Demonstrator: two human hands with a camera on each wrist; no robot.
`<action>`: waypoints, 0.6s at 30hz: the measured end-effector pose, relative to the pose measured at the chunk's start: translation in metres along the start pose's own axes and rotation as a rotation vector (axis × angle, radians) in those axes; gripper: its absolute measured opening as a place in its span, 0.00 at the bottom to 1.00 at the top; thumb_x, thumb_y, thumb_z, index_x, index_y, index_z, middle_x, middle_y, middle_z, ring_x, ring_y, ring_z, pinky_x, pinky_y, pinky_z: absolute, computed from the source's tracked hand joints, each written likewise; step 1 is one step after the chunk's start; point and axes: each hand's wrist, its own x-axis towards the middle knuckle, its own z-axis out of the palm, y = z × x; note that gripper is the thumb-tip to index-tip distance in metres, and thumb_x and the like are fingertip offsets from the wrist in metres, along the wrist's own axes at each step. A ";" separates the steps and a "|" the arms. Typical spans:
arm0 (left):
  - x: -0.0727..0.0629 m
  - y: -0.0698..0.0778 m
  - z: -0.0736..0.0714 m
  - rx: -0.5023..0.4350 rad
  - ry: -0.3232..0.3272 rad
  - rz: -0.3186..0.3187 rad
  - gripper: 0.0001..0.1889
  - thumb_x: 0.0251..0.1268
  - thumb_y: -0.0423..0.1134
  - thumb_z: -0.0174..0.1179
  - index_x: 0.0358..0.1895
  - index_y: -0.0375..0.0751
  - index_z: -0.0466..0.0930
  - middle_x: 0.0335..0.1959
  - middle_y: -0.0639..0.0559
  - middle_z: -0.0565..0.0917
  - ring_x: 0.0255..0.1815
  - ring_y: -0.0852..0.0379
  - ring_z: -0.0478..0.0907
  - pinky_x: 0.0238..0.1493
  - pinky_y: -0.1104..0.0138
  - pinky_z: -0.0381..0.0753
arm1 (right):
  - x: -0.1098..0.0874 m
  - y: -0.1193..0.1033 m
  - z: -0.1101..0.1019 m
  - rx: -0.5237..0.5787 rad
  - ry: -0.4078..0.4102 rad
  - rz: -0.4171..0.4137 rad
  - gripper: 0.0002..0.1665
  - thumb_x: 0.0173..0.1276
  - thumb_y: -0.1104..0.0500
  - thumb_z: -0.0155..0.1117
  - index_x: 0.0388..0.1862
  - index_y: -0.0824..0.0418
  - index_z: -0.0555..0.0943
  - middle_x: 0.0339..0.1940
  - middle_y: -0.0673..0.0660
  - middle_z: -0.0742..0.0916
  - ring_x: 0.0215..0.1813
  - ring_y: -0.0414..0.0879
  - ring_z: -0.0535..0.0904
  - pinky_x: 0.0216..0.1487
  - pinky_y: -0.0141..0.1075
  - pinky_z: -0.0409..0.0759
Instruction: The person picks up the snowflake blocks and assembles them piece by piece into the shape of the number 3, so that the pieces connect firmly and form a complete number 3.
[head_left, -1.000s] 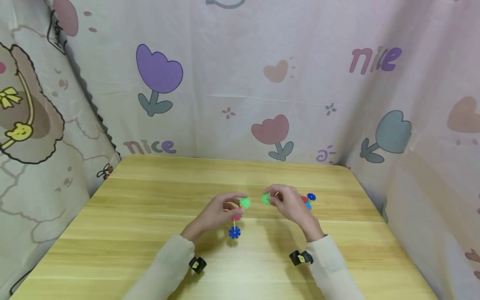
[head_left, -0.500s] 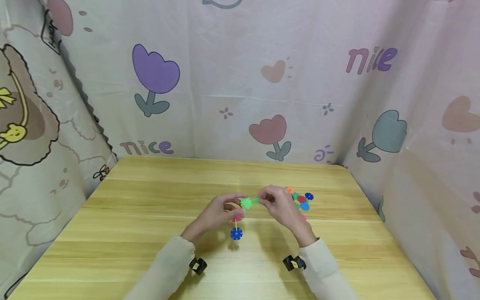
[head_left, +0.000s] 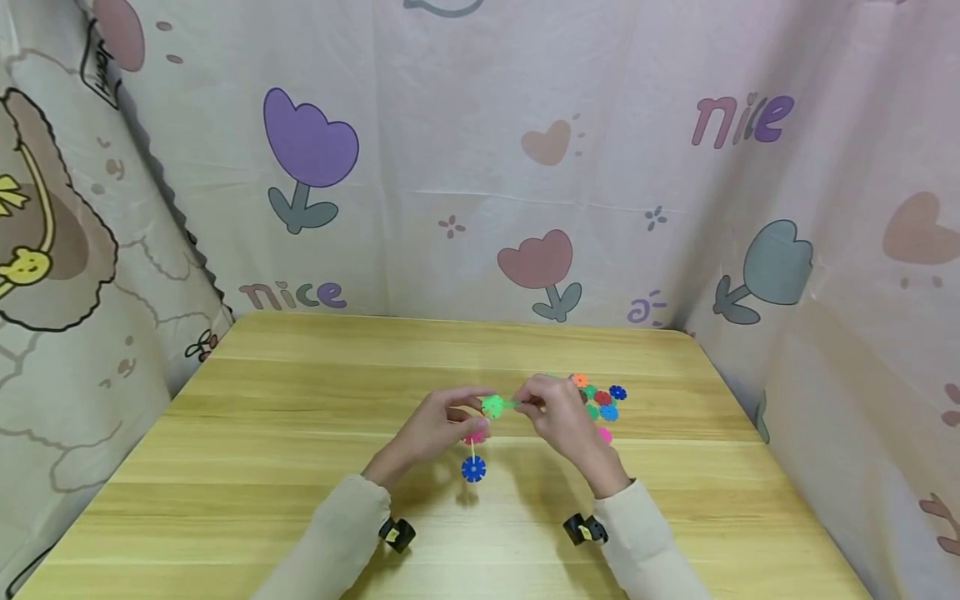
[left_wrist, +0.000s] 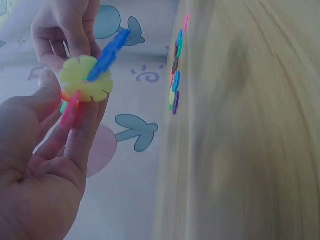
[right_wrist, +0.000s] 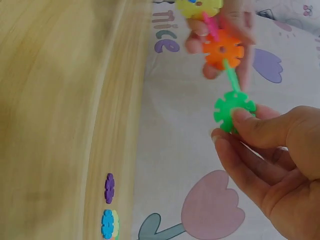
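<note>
- Since the earliest head view, the right hand (head_left: 562, 425) has come left toward the left hand (head_left: 429, 429), closing the gap between its green, round, notched plastic disc (right_wrist: 230, 114) and the joined discs.
- Right grip: thumb and fingertips pinch that green disc, which shows edge-on from the head camera.
- Left grip: thumb and fingers pinch the joined discs, seemingly about the orange notched plastic disc (right_wrist: 223, 49); the exact contact is partly hidden.
- Held above the wood-grain tabletop (head_left: 225, 467), the joined row runs from a dark-blue notched plastic disc (head_left: 473, 469) at the near end, through a yellow one (left_wrist: 77, 75), a pink one (right_wrist: 211, 27) and the orange, to a light-green one (head_left: 492, 407) at the far end. Neighbours sit crosswise to one another.
- Progress, as I judge it: five discs are joined, and the sixth meets the light-green one at its edge. Whether their notches are engaged I cannot tell; seating it firmly may be left.
- Toward the far right, loose discs lie unjoined on the tabletop, among them a red disc (head_left: 603, 398), a light-blue disc (head_left: 609, 412) and a bright-pink disc (head_left: 604, 435).
</note>
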 end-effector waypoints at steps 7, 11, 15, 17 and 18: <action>-0.001 0.001 0.003 -0.037 -0.005 -0.025 0.22 0.73 0.35 0.64 0.68 0.43 0.79 0.53 0.35 0.85 0.40 0.50 0.90 0.39 0.67 0.89 | -0.001 0.003 0.003 -0.002 0.048 -0.085 0.08 0.58 0.74 0.75 0.29 0.64 0.89 0.29 0.56 0.90 0.31 0.44 0.87 0.35 0.28 0.86; -0.001 0.003 0.003 -0.049 -0.006 -0.034 0.21 0.73 0.34 0.63 0.68 0.42 0.79 0.54 0.35 0.85 0.38 0.54 0.90 0.38 0.68 0.89 | -0.001 0.004 0.007 -0.050 0.094 -0.165 0.08 0.55 0.76 0.76 0.27 0.65 0.88 0.26 0.56 0.89 0.28 0.44 0.86 0.32 0.28 0.86; -0.001 0.005 0.003 -0.065 -0.005 -0.029 0.21 0.74 0.35 0.63 0.68 0.42 0.79 0.55 0.30 0.84 0.38 0.55 0.90 0.40 0.68 0.89 | -0.001 0.003 0.009 -0.082 0.127 -0.197 0.10 0.53 0.77 0.77 0.26 0.65 0.88 0.25 0.57 0.89 0.27 0.44 0.86 0.31 0.29 0.86; -0.001 0.007 0.004 -0.064 0.009 -0.022 0.21 0.74 0.34 0.63 0.68 0.41 0.79 0.55 0.31 0.85 0.37 0.55 0.90 0.40 0.68 0.89 | 0.000 0.002 0.009 -0.089 0.136 -0.204 0.09 0.54 0.77 0.77 0.26 0.66 0.88 0.25 0.57 0.89 0.27 0.45 0.86 0.31 0.30 0.86; -0.002 0.007 0.004 -0.059 0.017 -0.012 0.21 0.74 0.34 0.62 0.68 0.40 0.79 0.55 0.31 0.85 0.37 0.56 0.90 0.39 0.68 0.89 | 0.001 0.001 0.009 -0.093 0.140 -0.207 0.09 0.54 0.77 0.76 0.26 0.66 0.88 0.25 0.57 0.89 0.27 0.45 0.86 0.30 0.30 0.85</action>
